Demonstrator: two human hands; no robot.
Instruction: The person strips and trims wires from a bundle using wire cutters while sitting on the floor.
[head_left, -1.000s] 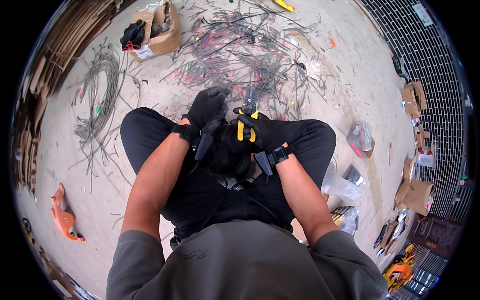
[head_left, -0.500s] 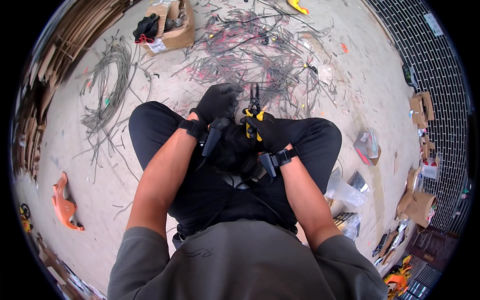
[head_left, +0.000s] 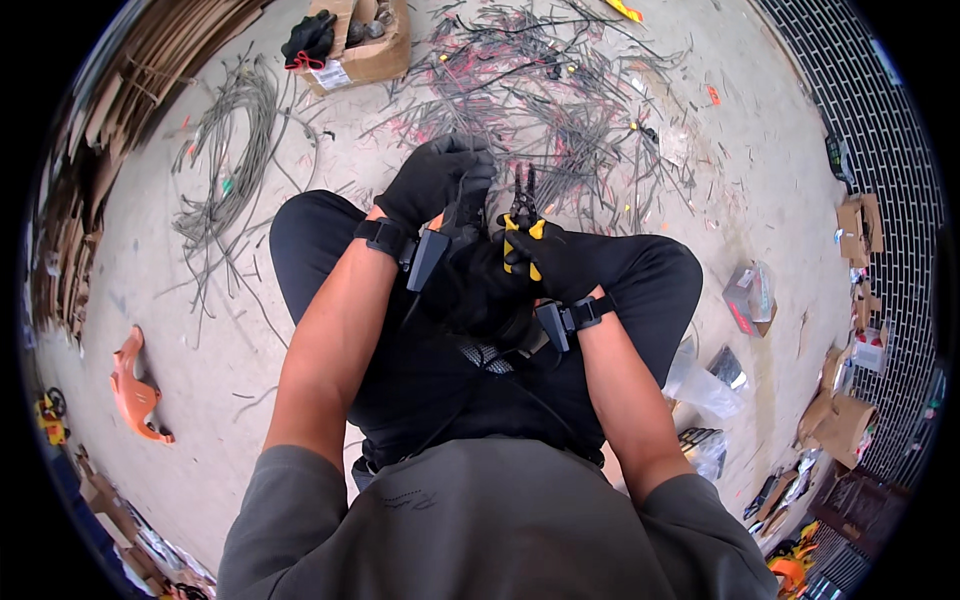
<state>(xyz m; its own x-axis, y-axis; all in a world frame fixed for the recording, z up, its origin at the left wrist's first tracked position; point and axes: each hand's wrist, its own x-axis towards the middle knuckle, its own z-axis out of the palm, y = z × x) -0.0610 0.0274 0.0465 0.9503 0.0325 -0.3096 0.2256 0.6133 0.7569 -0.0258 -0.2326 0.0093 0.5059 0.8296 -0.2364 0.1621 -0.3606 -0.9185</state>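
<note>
My left hand (head_left: 436,183), in a black glove, is raised in front of my crossed legs. Its fingers are curled together, and whatever lies between them cannot be made out. To its right, my right hand (head_left: 566,266), also gloved in black, grips wire strippers (head_left: 524,212) by their yellow handles. The dark jaws point away from me, a short gap from my left fingers. Beyond both hands lies a wide scatter of cut grey and red cable pieces (head_left: 575,135) on the floor.
At the far left stands an open cardboard box (head_left: 375,62) with a black glove (head_left: 308,38) on its edge. Nearer are a coil of grey cable (head_left: 225,160) and an orange plastic part (head_left: 133,390). Boxes and clear plastic bags (head_left: 705,385) lie to the right.
My left hand has moved slightly forward and its fingers have curled in more. The wire strippers stay in my right hand. The whole view has shifted a little.
</note>
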